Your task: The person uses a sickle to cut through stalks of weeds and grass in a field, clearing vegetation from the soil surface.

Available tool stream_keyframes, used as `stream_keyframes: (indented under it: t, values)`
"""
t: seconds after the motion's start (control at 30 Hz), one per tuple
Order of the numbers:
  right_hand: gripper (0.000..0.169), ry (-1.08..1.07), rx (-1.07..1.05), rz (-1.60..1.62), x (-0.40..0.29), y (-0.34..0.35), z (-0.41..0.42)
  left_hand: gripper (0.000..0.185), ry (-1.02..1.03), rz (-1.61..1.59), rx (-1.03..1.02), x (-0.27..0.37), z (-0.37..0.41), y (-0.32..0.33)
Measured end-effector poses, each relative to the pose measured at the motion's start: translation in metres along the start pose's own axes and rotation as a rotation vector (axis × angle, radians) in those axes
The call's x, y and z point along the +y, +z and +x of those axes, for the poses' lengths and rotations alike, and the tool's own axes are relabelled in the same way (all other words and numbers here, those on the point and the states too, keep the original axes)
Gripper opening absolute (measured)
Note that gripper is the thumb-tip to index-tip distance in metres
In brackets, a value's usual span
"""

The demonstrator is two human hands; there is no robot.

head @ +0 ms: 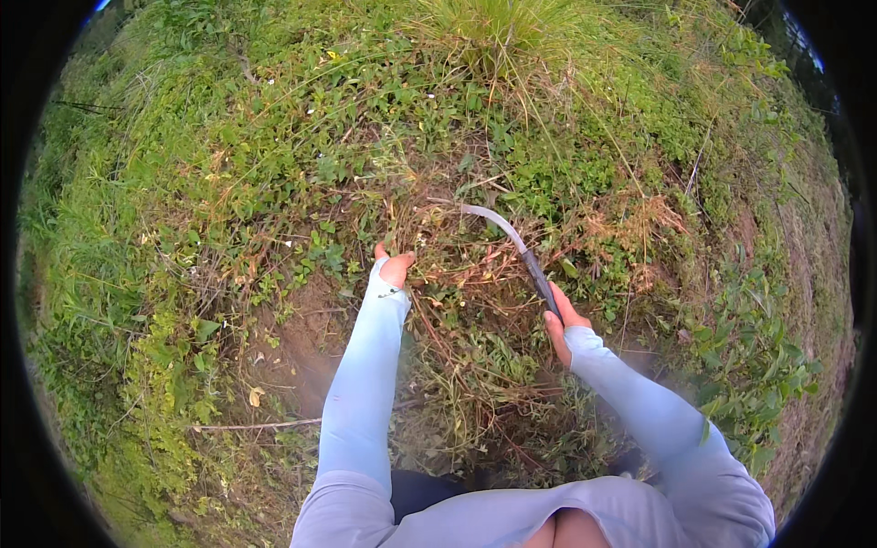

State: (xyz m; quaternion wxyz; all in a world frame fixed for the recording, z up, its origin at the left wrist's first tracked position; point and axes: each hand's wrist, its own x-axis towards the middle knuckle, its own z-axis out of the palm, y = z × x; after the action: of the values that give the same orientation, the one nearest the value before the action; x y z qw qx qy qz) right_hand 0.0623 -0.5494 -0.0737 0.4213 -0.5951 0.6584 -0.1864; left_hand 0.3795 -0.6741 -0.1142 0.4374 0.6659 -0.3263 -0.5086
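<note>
A sickle with a curved, pale metal blade (499, 222) and a dark handle (541, 283) is in my right hand (563, 322). My fingers wrap the lower handle, and the blade arcs up and to the left over the weeds, its tip among dry stems. My left hand (394, 267) is at the near edge of a tangle of weeds and stems (431, 236), left of the blade. Its thumb and part of one finger show; foliage hides the other fingers, so its grip on the stems is unclear. Loose, flattened stems (479, 363) lie between my forearms.
A grass clump (500, 34) grows at the top of the slope. Bare soil (305, 335) shows left of my left forearm, with a thin stick (257, 426) below it. A leafy shrub (754, 370) stands close to my right arm. Low green plants (226, 137) cover the left side.
</note>
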Motion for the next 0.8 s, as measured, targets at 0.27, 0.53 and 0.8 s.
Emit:
stream_keyframes:
  t: [0.27, 0.53, 0.8]
  values:
    - [0.052, 0.064, -0.053, -0.073, -0.012, 0.03, 0.014, 0.074, 0.088, -0.589, -0.166, -0.032, 0.021, -0.012]
    - [0.051, -0.006, -0.001, 0.206, -0.012, 0.004, -0.035, 0.063, 0.1, -0.171, -0.028, 0.033, -0.081, -0.036]
    - [0.052, -0.052, -0.148, 0.023, -0.054, 0.051, 0.01, 0.064, 0.143, -0.124, 0.2, 0.107, -0.073, -0.045]
